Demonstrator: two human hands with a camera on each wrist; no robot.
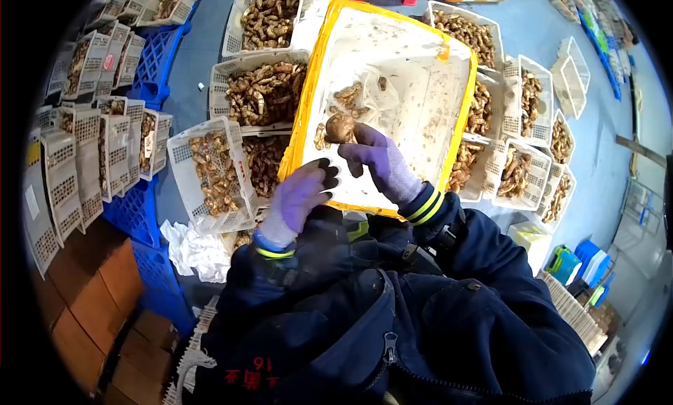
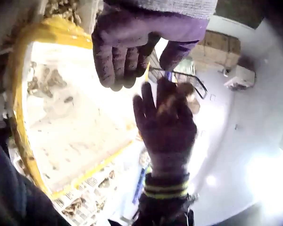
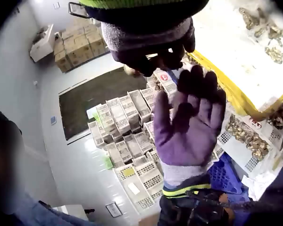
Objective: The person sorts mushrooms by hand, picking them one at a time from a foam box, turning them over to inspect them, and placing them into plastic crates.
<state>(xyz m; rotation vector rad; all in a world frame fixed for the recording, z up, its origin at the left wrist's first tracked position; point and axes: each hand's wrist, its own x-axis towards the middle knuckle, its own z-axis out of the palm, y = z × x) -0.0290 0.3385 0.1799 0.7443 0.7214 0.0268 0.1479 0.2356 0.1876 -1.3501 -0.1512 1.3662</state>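
My right hand (image 1: pixel 382 163), in a purple and grey glove with dark fingertips, pinches a round brown mushroom (image 1: pixel 341 128) over the near left part of a white foam box (image 1: pixel 413 118). To its left my left hand (image 1: pixel 298 195), gloved alike, hovers at the box's near left corner and holds nothing. In the right wrist view the left hand's palm (image 3: pixel 191 127) faces up with the fingers loosely bent. A few small mushrooms (image 1: pixel 348 94) lie inside the box near a clear plastic sheet. The held mushroom is blurred in the left wrist view.
Yellow tape (image 1: pixel 463 125) covers the box's rim. White crates full of mushrooms (image 1: pixel 266 90) stand close on the left, and more crates (image 1: pixel 515 170) on the right. Stacked crates (image 1: pixel 77 153) sit on blue pallets (image 1: pixel 158 62) at far left. Crumpled white plastic (image 1: pixel 196 251) lies beside my left arm.
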